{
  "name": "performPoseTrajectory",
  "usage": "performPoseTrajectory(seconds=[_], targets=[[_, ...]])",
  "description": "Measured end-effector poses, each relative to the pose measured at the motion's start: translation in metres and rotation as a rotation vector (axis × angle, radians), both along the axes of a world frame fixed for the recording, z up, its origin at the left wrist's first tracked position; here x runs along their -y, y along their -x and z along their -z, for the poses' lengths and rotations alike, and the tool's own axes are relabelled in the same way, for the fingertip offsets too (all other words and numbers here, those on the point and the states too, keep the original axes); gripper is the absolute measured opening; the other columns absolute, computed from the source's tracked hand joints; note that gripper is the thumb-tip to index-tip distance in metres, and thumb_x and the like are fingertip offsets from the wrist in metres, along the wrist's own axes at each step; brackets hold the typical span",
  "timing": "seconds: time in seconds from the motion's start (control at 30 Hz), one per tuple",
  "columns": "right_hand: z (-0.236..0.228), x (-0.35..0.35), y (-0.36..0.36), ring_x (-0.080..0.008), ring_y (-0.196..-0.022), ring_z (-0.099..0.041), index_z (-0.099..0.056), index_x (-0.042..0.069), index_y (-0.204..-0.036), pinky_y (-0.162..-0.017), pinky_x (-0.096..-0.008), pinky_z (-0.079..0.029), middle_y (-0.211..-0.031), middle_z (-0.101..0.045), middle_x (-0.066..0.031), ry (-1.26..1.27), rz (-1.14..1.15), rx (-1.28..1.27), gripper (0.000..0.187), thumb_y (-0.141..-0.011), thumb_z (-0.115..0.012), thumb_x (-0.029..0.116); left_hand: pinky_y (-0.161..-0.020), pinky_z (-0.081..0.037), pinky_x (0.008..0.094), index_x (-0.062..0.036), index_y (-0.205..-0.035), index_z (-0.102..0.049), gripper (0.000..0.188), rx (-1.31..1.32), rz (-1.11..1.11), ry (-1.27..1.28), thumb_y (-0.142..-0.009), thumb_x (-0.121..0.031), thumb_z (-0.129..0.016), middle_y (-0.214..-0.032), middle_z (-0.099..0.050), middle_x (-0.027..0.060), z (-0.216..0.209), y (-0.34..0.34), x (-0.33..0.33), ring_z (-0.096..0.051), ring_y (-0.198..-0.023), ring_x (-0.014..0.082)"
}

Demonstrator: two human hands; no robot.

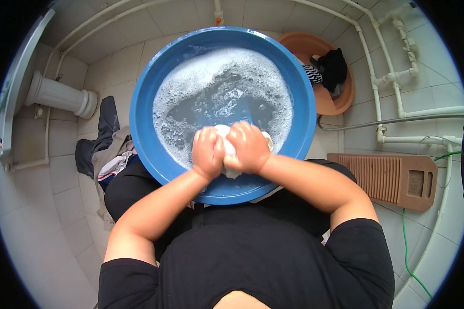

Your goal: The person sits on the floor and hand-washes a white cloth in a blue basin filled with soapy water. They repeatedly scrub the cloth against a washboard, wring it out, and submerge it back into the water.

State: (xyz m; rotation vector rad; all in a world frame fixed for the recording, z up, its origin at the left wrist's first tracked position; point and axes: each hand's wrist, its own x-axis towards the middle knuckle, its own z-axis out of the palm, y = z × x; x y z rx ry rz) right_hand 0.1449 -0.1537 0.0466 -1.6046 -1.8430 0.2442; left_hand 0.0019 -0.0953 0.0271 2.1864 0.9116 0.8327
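Observation:
A large blue basin (147,149) stands between my knees, holding grey water under thick white suds (201,67). Over its near side, my left hand (208,153) and my right hand (248,148) are closed side by side around a wet white cloth (232,164). Bits of the cloth show between the two fists and below them; the rest is hidden by my fingers. The knuckles of both hands almost touch.
An orange basin (340,105) with dark and striped clothes (332,69) stands at the far right. Near my right knee lies a brown washboard (392,177). Clothes (111,149) are heaped on the left, beside a white pedestal (62,96). White pipes (423,111) run along the walls.

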Motion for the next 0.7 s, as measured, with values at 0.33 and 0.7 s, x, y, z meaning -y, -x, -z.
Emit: performPoseTrajectory(seconds=[0.33, 0.7], targets=[[0.032, -0.063, -0.017, -0.0348, -0.084, -0.055, -0.056, 0.007, -0.072, -0.075, -0.044, -0.044, -0.084, -0.06, -0.0145, 0.331, 0.275, -0.232, 0.03, -0.079, -0.042, 0.033, -0.073, -0.041, 0.0429, -0.0066, -0.078, -0.06, 0.036, -0.178, -0.235, 0.388, -0.085, -0.039, -0.047, -0.085, -0.06, 0.016, 0.028, -0.035, -0.057, -0.054, -0.085, 0.0357], [0.002, -0.014, -0.054, -0.034, -0.102, -0.056, -0.055, -0.003, -0.111, -0.088, -0.0364, -0.043, -0.111, -0.057, -0.0224, 0.608, 0.217, -0.312, 0.062, -0.071, -0.067, 0.044, -0.097, -0.035, 0.0413, -0.0078, -0.125, -0.047, 0.057, -0.319, -0.166, 0.151, -0.08, -0.041, -0.059, -0.126, -0.044, 0.0199, 0.024, 0.015, -0.022, -0.044, -0.116, 0.0344]])
